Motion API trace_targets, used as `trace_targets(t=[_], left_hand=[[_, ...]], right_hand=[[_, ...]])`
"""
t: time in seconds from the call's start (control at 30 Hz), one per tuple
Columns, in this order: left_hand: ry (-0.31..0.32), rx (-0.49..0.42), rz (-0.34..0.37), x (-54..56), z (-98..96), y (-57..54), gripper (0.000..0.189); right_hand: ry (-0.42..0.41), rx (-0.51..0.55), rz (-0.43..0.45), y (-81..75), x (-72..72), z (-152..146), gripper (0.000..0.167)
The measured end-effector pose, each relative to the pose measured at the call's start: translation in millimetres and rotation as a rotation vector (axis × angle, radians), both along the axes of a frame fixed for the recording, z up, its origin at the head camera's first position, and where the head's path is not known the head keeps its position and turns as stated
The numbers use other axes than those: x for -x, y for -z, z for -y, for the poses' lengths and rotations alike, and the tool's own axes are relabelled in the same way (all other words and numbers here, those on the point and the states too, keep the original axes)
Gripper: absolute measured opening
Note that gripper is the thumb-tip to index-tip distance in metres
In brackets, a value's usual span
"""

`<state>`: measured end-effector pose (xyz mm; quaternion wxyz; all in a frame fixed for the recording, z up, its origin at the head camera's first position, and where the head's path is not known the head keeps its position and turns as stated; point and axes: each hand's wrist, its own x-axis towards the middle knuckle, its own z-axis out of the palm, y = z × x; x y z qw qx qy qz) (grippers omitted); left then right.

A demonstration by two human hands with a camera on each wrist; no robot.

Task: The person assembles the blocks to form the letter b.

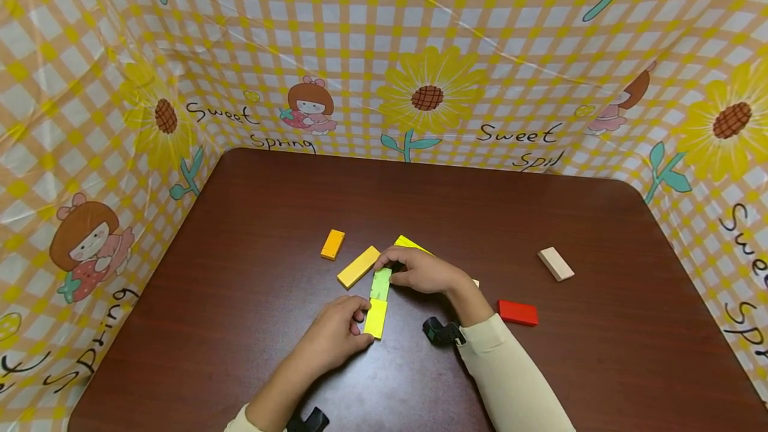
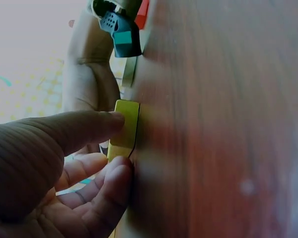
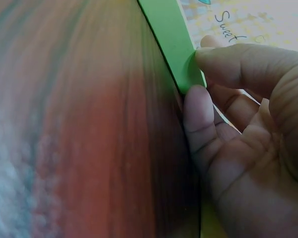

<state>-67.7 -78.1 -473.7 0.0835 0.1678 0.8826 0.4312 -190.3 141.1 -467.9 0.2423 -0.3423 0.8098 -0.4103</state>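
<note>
On the dark table, a yellow block [image 1: 375, 319] and a light green block [image 1: 381, 284] lie end to end in one line. My left hand [image 1: 336, 329] pinches the yellow block at its near end, thumb and fingers along its sides. At the far end, my right hand [image 1: 423, 269] has thumb and fingers around the green block. The left wrist view shows the yellow block [image 2: 125, 121] low against the tabletop, between thumb and fingers. Seen from the right wrist, the green block [image 3: 171, 39] has the thumb and a fingertip at its end.
An orange block [image 1: 333, 245] and an amber block [image 1: 358, 267] lie left of the right hand. Behind that hand a second yellow block [image 1: 411, 243] is partly hidden. To the right are a red block [image 1: 518, 313] and a pale wooden block [image 1: 557, 264]. Patterned cloth [image 1: 360, 19] surrounds the table.
</note>
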Motion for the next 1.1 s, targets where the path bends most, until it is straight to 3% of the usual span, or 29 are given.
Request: trace_targets(t=[0.13, 0.4, 0.87, 1.0, 1.1], left_hand=[[-0.019, 0.013, 0.012, -1.3, -1.7, -0.8, 0.04], [0.005, 0.02, -0.045, -3.4, -2.0, -4.4, 0.042], [0.001, 0.008, -0.037, -4.1, -2.9, -5.4, 0.039], [0.005, 0.044, -0.026, -2.0, 2.3, -10.7, 0.042], [-0.024, 0.091, -0.052, 5.5, 10.2, -17.3, 0.039]], right_hand=[[0.005, 0.0, -0.02, 0.5, -0.5, 0.4, 0.025], [0.018, -0.001, -0.029, 0.5, -0.9, -0.2, 0.027], [0.036, -0.004, -0.016, -1.6, -2.4, -3.3, 0.029], [0.094, 0.006, -0.005, -9.6, -3.3, -8.8, 0.026], [0.177, 0.011, -0.023, -19.2, -1.2, -17.0, 0.025]])
